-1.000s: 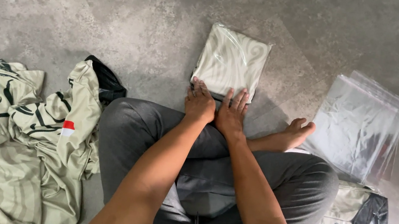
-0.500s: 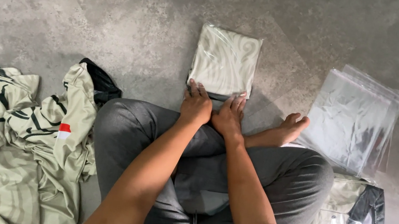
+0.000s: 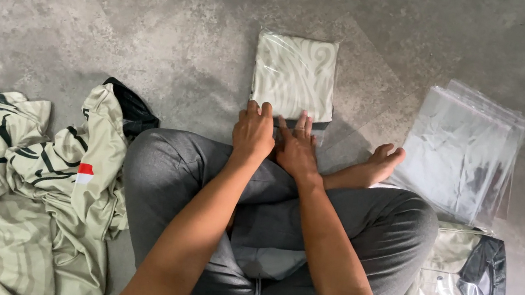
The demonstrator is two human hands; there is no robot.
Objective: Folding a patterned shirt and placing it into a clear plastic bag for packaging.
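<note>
We press both hands flat, the left hand [image 3: 253,133] and right hand [image 3: 296,150] side by side, on the near edge of the bagged shirt [image 3: 294,76], which lies on the floor just beyond our crossed legs. We judge the bag's flap is being sealed; next it calls for firm smoothing along that edge, with the empty bags [image 3: 461,153] waiting right of the shirt.

The floor [image 3: 123,21] is grey concrete with pale, cloudy patches and thin lines that cut it into big slabs. Soft light falls from above and makes dim shadows. No walls, windows or furniture show. At the left edge of the floor lies a heap of beige striped shirts [image 3: 7,188]. At the right edge lies a stack of clear plastic bags [image 3: 461,150].
</note>
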